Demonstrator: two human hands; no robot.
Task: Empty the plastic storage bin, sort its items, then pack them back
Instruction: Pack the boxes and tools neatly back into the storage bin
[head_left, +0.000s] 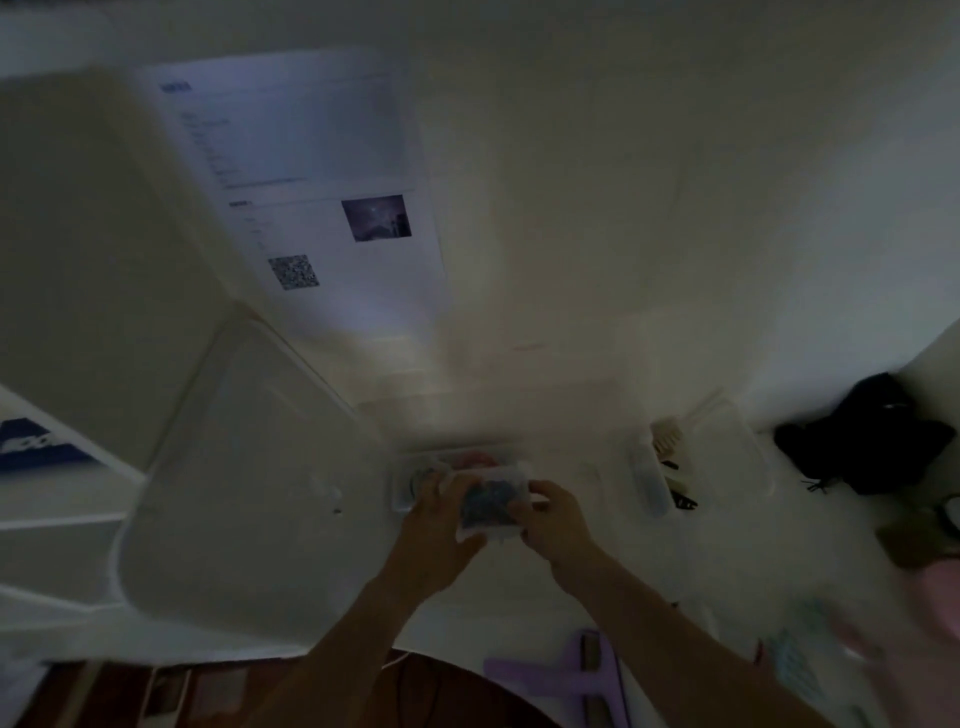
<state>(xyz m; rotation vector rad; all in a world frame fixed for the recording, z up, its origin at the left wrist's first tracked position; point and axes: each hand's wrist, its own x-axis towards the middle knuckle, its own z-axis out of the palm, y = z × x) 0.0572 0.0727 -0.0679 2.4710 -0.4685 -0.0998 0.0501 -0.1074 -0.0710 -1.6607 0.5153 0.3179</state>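
Note:
The frame is dim and blurred. A small clear plastic box (492, 501) with dark blue bits inside is held over the white table between my left hand (439, 525) and my right hand (553, 522). Just behind it lies another small clear container (415, 480) with reddish contents. A large translucent plastic storage bin (239, 467) stands at the left, close to my left hand. To the right, a clear tray (722, 457) holds a comb and dark hair clips (680, 496).
A printed sheet (311, 208) hangs on the wall behind. A black bundle (867, 441) lies at the far right. A purple tool (576, 680) rests at the table's front edge. Pale, pink items blur at the lower right.

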